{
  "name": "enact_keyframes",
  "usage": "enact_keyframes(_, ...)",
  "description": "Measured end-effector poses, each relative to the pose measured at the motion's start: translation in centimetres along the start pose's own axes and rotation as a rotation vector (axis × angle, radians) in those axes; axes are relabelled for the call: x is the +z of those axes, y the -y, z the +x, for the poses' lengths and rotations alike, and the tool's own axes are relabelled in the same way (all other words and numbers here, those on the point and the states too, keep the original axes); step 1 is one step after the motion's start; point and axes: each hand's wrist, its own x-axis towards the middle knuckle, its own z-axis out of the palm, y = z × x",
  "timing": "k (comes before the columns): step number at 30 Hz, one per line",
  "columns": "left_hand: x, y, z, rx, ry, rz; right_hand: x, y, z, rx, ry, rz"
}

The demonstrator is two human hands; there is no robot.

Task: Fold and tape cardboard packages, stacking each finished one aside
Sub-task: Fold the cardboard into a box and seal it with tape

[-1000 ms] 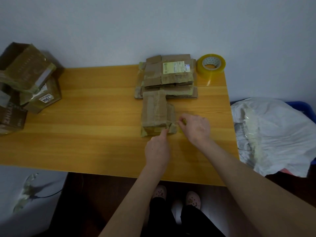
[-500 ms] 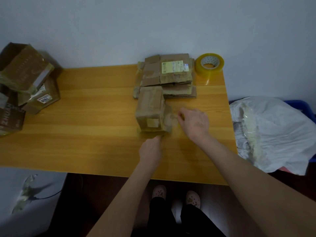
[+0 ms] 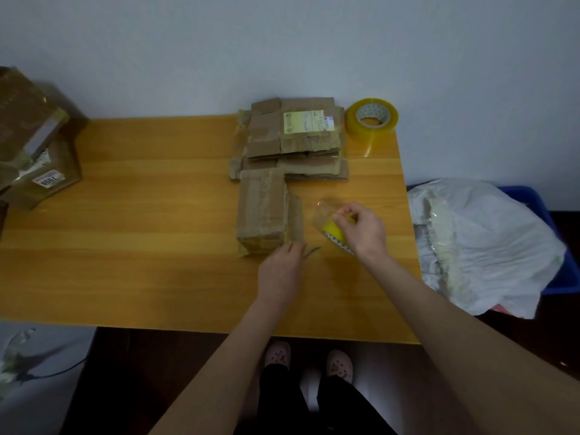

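A folded brown cardboard package [image 3: 263, 211] with old tape on it lies on the wooden table [image 3: 141, 215], just in front of a stack of flattened cardboard [image 3: 292, 139]. My left hand [image 3: 279, 271] touches the package's near right corner with its fingertips. My right hand [image 3: 361, 233], to the right of the package and clear of it, pinches a small yellow tape cutter [image 3: 334, 229] with a serrated edge. A strip of clear tape [image 3: 323, 211] hangs from the cutter. A roll of clear yellowish tape [image 3: 372, 119] stands at the table's back right corner.
Several taped boxes [image 3: 34, 152] are piled at the table's left end. A white plastic bag [image 3: 477, 240] lies over a blue bin [image 3: 530, 199] to the right of the table. The wall runs along the table's far edge.
My right hand has pulled away from the package to the right, and the yellow cutter and clear tape now show in it. My left hand stayed at the package's near corner.
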Motion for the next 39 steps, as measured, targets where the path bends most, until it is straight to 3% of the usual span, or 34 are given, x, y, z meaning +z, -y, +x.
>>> enact_keyframes(2,-0.9,-1.4,0.9,0.066,-0.247,-0.141,-0.4,-0.1,-0.2,-0.026,-0.008,-0.004)
enact_keyframes(3,-1.5,-1.9,1.8,0.041,-0.281,-0.208,-0.5,0.0,-0.4,-0.04,-0.009,-0.004)
enact_keyframes(9,-3.1,-3.4,5.4,-0.212,-0.031,-0.267,-1.2,0.0,-1.5,-0.154,-0.009,0.075)
enact_keyframes(15,-3.0,-4.2,5.5,-0.358,0.048,-0.612,-2.2,-0.7,-2.1,-0.226,-0.008,0.104)
enact_keyframes(18,-2.8,-4.5,5.4,-0.298,-0.009,-0.549,-2.0,-0.9,-2.4,-0.216,-0.016,0.089)
enact_keyframes(23,-2.6,-5.0,4.4,-0.272,-0.054,-0.512,-2.5,0.1,-2.3,-0.029,0.066,0.097)
enact_keyframes(27,-2.6,-4.7,3.6,-0.255,-0.032,-0.521,-2.6,-0.6,-2.6,-0.167,0.207,-0.006)
enact_keyframes(30,-3.4,-4.8,3.0,-0.134,0.048,-0.244,-1.6,-1.6,-3.2,-0.25,0.146,-0.17)
enact_keyframes(32,-4.4,-3.9,2.4,-0.11,-0.012,-0.163,-0.9,-3.0,-3.5,-0.298,0.101,-0.36)
enact_keyframes(35,-5.9,-1.0,0.1,-0.045,-0.2,-0.265,0.2,-4.5,-3.6,-0.236,0.173,-0.493)
enact_keyframes(37,-6.3,1.6,-1.7,-0.174,-0.312,-0.351,1.3,-4.3,-3.7,-0.221,0.178,-0.59)
enact_keyframes(39,-6.4,3.9,-2.9,-0.38,-0.362,-0.393,2.3,-3.0,-4.1,-0.209,0.078,-0.528)
